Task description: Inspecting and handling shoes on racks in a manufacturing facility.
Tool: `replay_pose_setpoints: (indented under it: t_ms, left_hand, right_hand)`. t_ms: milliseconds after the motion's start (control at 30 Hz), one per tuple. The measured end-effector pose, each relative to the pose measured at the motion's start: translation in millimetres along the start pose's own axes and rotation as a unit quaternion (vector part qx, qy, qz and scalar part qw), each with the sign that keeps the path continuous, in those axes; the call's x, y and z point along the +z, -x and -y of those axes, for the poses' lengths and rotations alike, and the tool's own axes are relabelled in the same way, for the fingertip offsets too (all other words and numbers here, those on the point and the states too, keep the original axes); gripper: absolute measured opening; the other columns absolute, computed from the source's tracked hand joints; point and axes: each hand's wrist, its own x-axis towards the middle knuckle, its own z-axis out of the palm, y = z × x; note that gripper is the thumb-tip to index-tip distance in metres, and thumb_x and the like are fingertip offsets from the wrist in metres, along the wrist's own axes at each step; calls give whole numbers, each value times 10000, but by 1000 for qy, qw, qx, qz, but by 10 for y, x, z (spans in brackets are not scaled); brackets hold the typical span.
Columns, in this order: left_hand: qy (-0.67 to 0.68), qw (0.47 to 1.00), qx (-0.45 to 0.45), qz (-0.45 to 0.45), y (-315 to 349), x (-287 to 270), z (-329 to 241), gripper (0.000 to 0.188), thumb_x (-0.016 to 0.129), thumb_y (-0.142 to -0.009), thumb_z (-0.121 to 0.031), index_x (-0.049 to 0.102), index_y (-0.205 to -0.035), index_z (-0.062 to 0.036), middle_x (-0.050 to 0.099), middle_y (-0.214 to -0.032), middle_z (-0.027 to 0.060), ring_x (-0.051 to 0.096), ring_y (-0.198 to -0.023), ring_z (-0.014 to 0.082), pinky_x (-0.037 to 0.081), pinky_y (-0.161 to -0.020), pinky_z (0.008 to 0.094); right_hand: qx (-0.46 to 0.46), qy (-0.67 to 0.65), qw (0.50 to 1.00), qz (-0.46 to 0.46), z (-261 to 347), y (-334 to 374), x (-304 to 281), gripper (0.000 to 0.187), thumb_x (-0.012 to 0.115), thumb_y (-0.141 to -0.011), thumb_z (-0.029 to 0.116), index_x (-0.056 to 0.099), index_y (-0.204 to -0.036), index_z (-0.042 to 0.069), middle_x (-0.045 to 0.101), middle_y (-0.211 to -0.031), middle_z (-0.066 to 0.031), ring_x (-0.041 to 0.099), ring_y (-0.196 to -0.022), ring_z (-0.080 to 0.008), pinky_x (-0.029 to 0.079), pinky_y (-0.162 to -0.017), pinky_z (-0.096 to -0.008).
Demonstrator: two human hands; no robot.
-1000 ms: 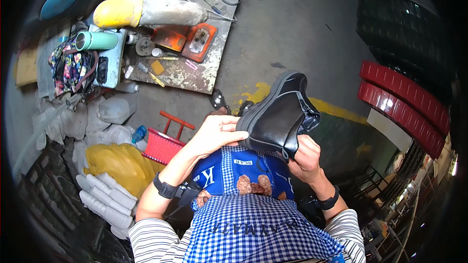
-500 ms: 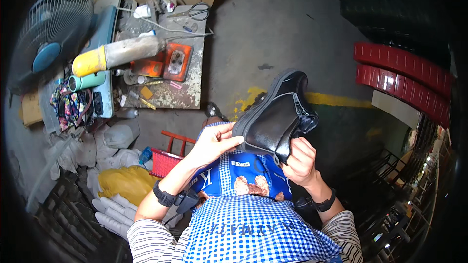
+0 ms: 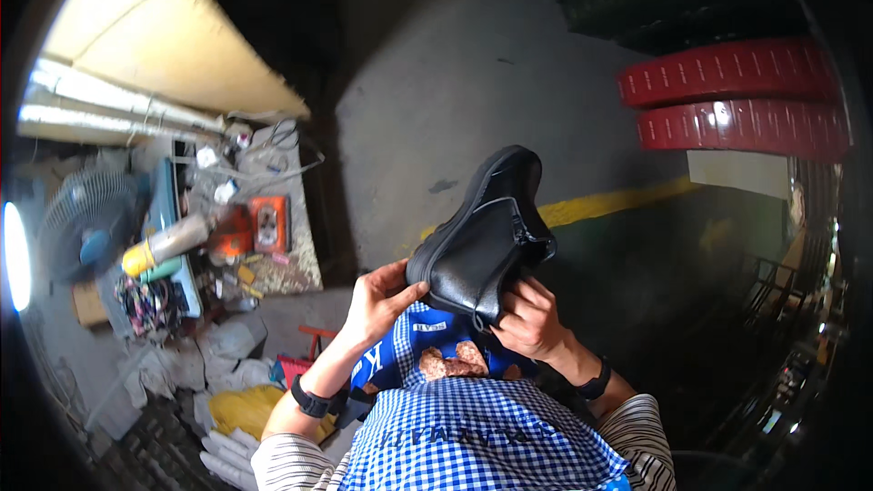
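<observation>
A black leather shoe with a thick black sole is held up in front of my apron, its toe pointing away from me and slightly right. My left hand grips the sole at the heel end, thumb against its edge. At the shoe's ankle opening, my right hand has its fingers curled round the collar; part of those fingers is hidden behind the leather. A small loop sticks out at the back of the collar.
On the left stands a worn workbench with orange boxes, a yellow-ended cylinder and a fan. Yellow and pale sacks lie below. Red stacked items are at the right, and a yellow line crosses the floor.
The view has swung, so the bench sits lower and further left. Both hands keep hold of the shoe, which appears slightly further left and lower, turned a little more upright.
</observation>
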Motion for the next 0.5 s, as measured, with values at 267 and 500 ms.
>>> replay_pose_setpoints:
  t_ms: [267,500]
  left_hand:
    - [90,995,-16,-45,-567,670,-50,269,584,-828,-167,490,-1057,-60,556,-929,7,511,-840,84,428,-748,240]
    - [276,950,-142,28,-1140,810,-240,538,444,-860,-374,315,-1319,-125,440,-1263,105,482,-1088,229,396,-902,371]
  right_hand:
    - [4,30,1000,-2,-591,23,-618,83,609,-590,124,541,-634,106,567,-755,-43,550,-755,-223,445,-671,-371]
    - [-52,31,998,14,-1038,-387,-498,113,647,-659,169,589,-706,84,575,-724,-20,566,-729,-182,462,-629,-299]
